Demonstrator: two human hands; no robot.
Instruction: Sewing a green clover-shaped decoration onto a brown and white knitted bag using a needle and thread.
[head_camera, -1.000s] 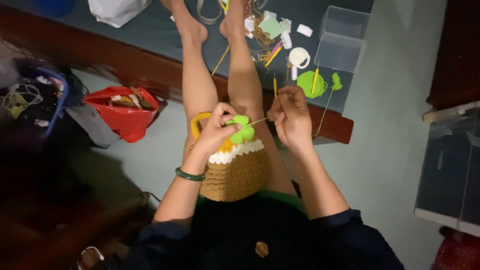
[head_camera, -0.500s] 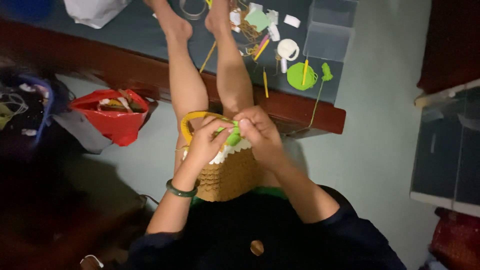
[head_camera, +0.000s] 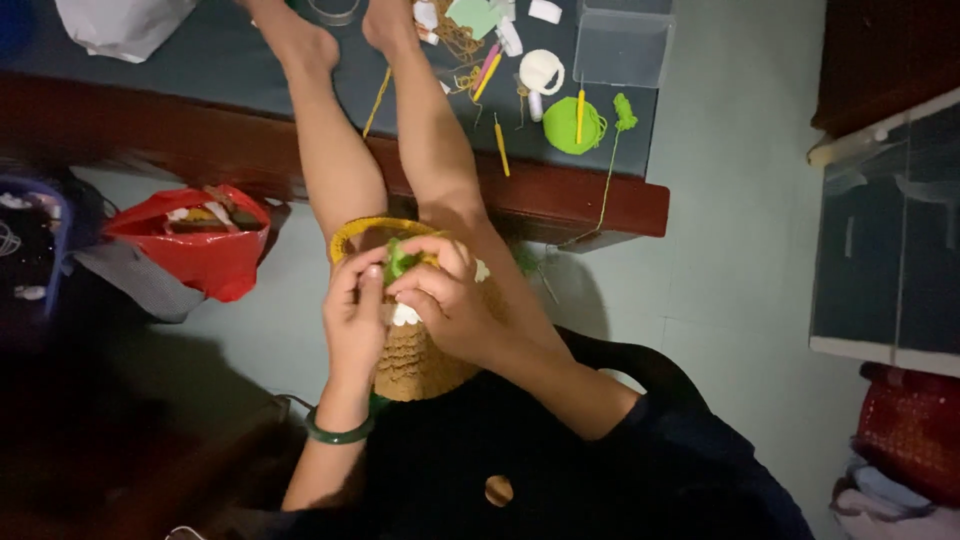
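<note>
View from the head, looking down past the lap. Across the top of the frame runs a low table (head_camera: 200, 90) with a dark top and red-brown edge; the person's bare legs (head_camera: 330, 160) are stretched out with the feet resting on it. A clear plastic box (head_camera: 622, 45) stands at the upper right of the table, a white bag (head_camera: 120, 25) at the upper left. A red bag (head_camera: 200, 250) sits on the floor at centre left. At mid-frame, on the lap, lies a tan crocheted basket (head_camera: 420, 360) with a yellow rim (head_camera: 350, 232) and a white band; its long axis runs from the body toward the table. A green disc of crochet (head_camera: 572, 125) with a yellow hook across it lies on the table at upper centre right, well apart from the hands. The left hand (head_camera: 355, 320), a green bangle (head_camera: 340, 432) at its wrist, and the right hand (head_camera: 445, 300) meet over the basket's far rim. The fingers of both hands are closed together on a small green piece (head_camera: 400, 260), which lies between the fingertips, directly above the basket; both hands are equally near it.
</note>
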